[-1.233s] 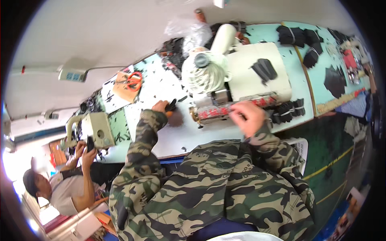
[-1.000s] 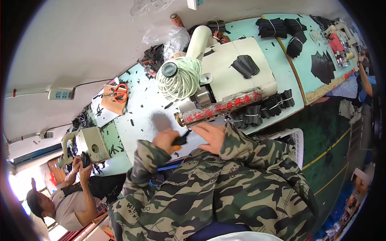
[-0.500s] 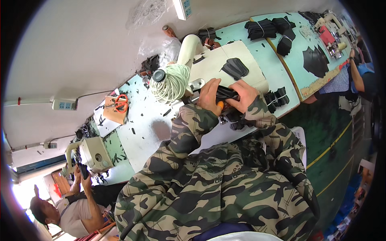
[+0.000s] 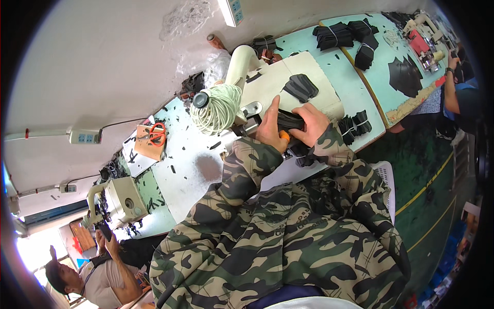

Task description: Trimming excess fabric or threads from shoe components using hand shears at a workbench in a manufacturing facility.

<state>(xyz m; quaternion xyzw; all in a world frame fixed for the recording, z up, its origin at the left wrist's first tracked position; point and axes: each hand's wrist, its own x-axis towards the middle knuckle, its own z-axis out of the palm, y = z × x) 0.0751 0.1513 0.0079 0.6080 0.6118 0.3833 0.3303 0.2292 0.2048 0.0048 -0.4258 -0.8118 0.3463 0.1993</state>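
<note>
Between my two hands is a stack of thin black pieces (image 4: 289,120), gripped from both sides in front of a cream machine (image 4: 325,85). My left hand (image 4: 269,127) presses its left side with the index finger pointing up; an orange cover (image 4: 284,136) sits on one digit. My right hand (image 4: 314,125) closes on the right end, fingers bent over it. The undersides of both hands are hidden. A second black stack (image 4: 300,88) lies fanned on the machine's top, just beyond my hands. A coil of pale cord (image 4: 216,109) hangs at the machine's left.
Tied black bundles (image 4: 355,127) lie right of the machine, with more bundles (image 4: 333,36) farther back. Orange-handled scissors (image 4: 157,135) rest on brown card at left. A white basket (image 4: 385,188) stands by my right side. Co-workers sit at far left and far right.
My left index finger has straightened upward, and more of the stack's face shows between my hands. Both hands stay at nearly the same spot. The right co-worker's arm has shifted.
</note>
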